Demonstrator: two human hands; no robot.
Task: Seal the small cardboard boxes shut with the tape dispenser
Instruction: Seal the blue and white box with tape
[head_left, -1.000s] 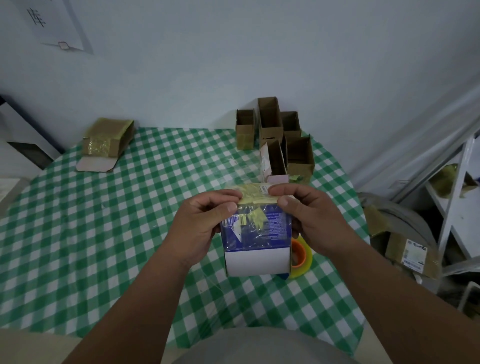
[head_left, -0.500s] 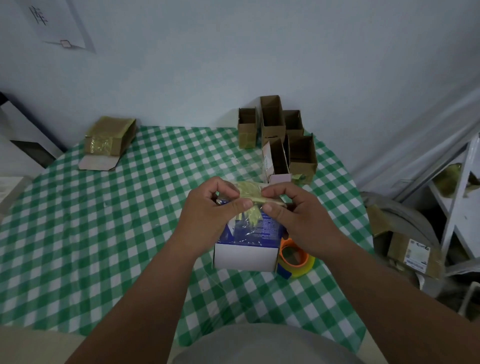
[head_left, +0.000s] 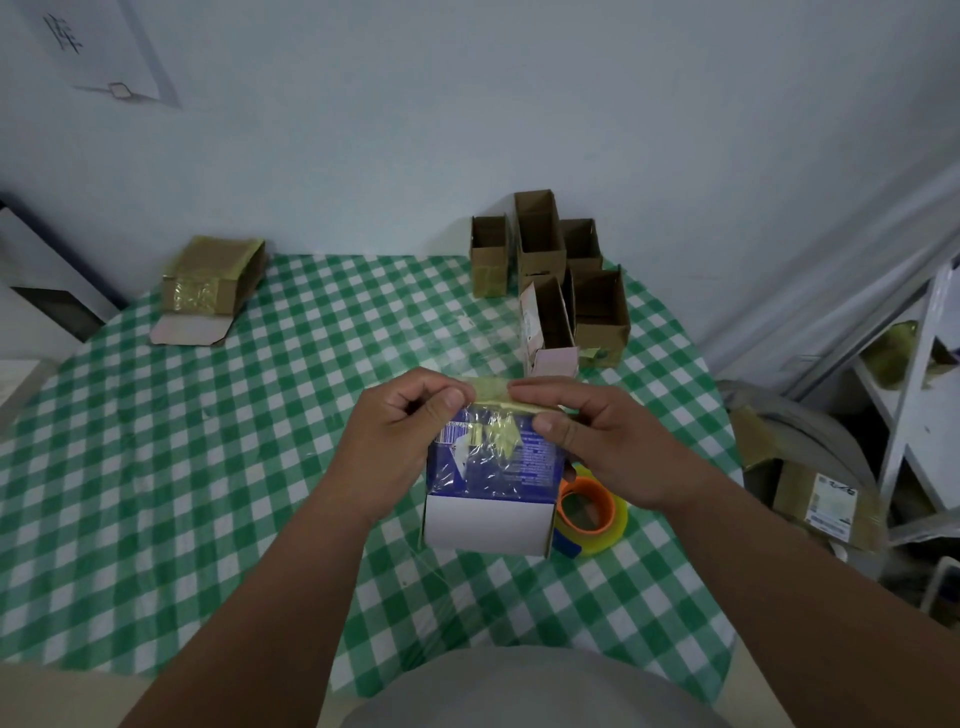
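Note:
A small blue-and-white cardboard box stands on the checked table in front of me, its near face wrinkled with clear tape. A yellowish strip of tape lies across its top edge. My left hand pinches the strip's left end and steadies the box's left side. My right hand pinches the strip's right end, thumb on the front face. The tape dispenser, an orange-cored roll, lies on the table right of the box, partly behind it and under my right wrist.
Several open brown boxes cluster at the table's far right. A taped box with an open flap lies at the far left. The green checked table ends on the right by white shelving and parcels.
Both hands shifted slightly along the box's top edge, pressing and folding the tape strip down. The box tilted a little and settled. The dispenser stayed in place.

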